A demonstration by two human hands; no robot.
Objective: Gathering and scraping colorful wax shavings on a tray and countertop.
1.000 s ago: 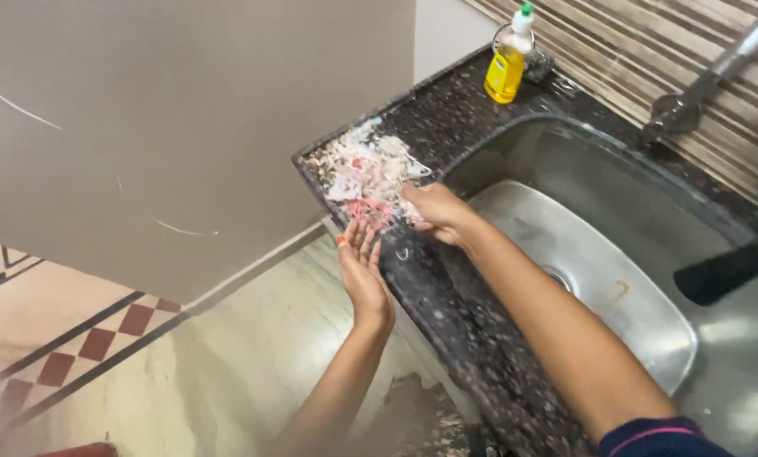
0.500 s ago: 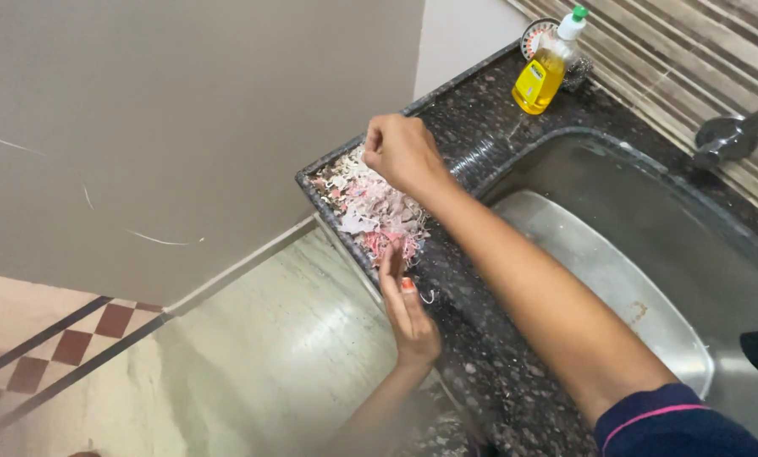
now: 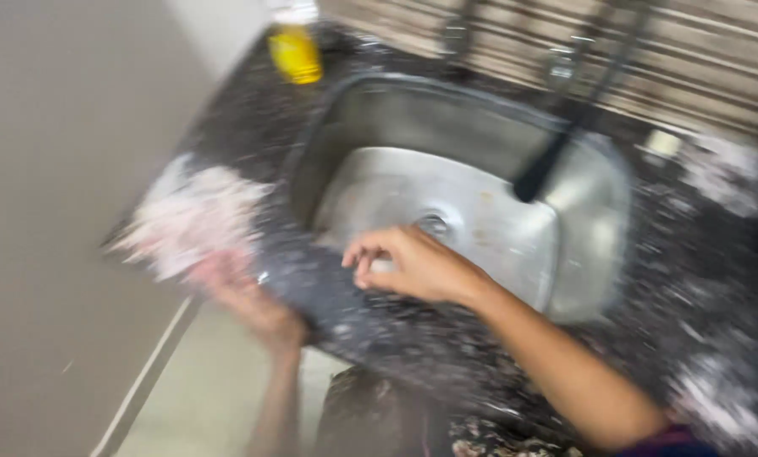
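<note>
The view is heavily blurred by motion. A pile of pink and white scraps [image 3: 197, 216] lies on the left corner of the dark speckled counter [image 3: 345, 313]. My left hand [image 3: 248, 296] is held palm up just below the counter's edge, under the pile. My right hand [image 3: 408, 267] hovers over the counter's front strip beside the steel sink [image 3: 480, 211], fingers curled inward. I cannot tell whether they pinch anything.
A yellow soap bottle [image 3: 294, 52] stands at the back left of the counter. A dark tap [image 3: 556, 144] reaches over the sink. More pale scraps [image 3: 726, 173] lie on the counter to the right. A pale floor [image 3: 201, 398] lies below left.
The view has swung right and now shows the whole sink. My right hand has come back from the far side of the pile to the counter's front edge. My left hand stays under the edge.
</note>
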